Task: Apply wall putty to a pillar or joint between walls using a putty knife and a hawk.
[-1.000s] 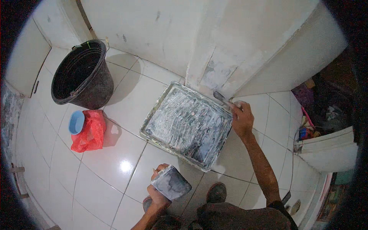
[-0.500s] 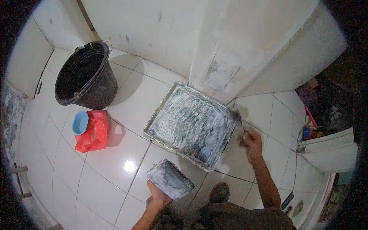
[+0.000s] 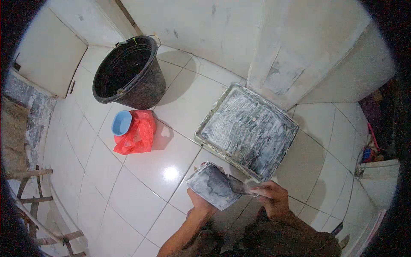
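Note:
My left hand (image 3: 202, 202) grips from below a rectangular board (image 3: 209, 188) smeared with grey and white paste, held up over the floor. My right hand (image 3: 274, 198) is closed round the handle of a putty knife (image 3: 238, 186), whose dark blade rests against the board's right side. Just beyond both hands lies a large rectangular tray (image 3: 204, 144), its bottom coated with streaky white and grey paste. My left fingers are mostly hidden under the board.
A black bucket (image 3: 147, 88) stands at the far left. In front of it, a light blue oval tub (image 3: 121, 123) sits by a crumpled red plastic bag (image 3: 143, 132). Beyond the tray rises a wall corner with a rough patch (image 3: 280, 75). A wooden ladder-like frame (image 3: 38, 200) is at the left edge.
My right hand has brought the putty knife from the tray's right edge in to the board. The board has shifted slightly right and up in the view, which has also turned left.

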Motion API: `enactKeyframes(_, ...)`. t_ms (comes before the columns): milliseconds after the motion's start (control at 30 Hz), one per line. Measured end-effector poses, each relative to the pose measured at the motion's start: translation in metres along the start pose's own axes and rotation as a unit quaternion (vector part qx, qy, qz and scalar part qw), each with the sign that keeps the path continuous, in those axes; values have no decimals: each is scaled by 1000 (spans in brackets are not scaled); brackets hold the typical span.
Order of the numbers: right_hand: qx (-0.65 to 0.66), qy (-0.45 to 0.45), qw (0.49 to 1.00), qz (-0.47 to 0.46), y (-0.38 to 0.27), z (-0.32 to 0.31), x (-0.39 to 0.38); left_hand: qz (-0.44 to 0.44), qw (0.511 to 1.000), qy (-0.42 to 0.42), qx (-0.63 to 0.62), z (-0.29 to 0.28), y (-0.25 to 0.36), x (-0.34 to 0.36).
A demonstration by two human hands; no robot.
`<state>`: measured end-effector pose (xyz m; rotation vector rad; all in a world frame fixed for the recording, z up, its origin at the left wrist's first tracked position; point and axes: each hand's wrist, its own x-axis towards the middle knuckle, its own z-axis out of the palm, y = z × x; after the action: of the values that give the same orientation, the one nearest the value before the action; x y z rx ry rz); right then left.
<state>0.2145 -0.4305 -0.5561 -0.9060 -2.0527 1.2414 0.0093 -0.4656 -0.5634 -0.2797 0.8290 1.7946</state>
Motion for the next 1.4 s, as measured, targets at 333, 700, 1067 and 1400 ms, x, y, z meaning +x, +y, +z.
enactKeyframes(333,-32,69,997,-5,32,12,-12,-23,993,-109,-36,-7,5,-3)
enactKeyframes(700,378,-73,884,267,7,-13,-19,-42,992,-123,1,-4,9,-4)
enactKeyframes(1067,321,-95,859,387,20,-12,-9,-49,974,-223,-5,-8,14,-8)
enactKeyframes(1400,-34,110,991,-69,-17,-10,-10,16,995,-102,1,-22,10,-4)
